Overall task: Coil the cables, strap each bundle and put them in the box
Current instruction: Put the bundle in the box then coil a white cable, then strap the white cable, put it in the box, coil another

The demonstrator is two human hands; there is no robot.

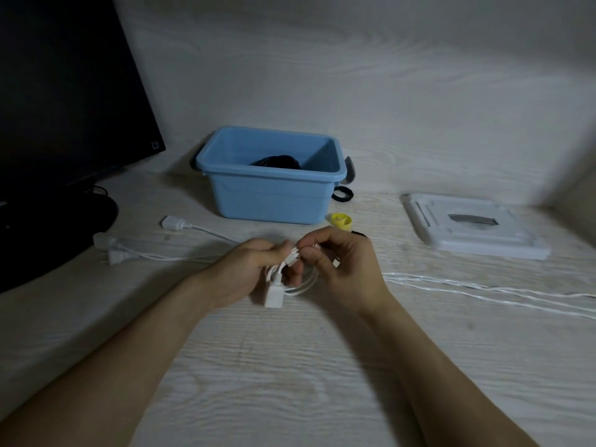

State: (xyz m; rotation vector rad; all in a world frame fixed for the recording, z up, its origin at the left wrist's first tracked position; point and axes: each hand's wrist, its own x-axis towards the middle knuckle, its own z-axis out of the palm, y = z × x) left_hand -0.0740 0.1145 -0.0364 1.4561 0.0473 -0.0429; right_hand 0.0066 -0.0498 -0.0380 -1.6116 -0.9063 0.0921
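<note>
- Both hands — left (254, 269), right (342, 269) — curl their fingers round a white coil (290, 279) just above the surface (290, 366).
- Blue box (274, 175) behind holds a dark bundle (277, 161).

1. Desk (290, 366): pale wood grain, fills the lower view.
2. Wall (354, 75): same pale wood-grain finish, rises straight from the desk's far edge.
3. Side panel (580, 185): meets the wall at far right, blurred.
4. Monitor (64, 91): dark, screen off, at left.
5. Light: dim, cool; soft shadows.
</note>
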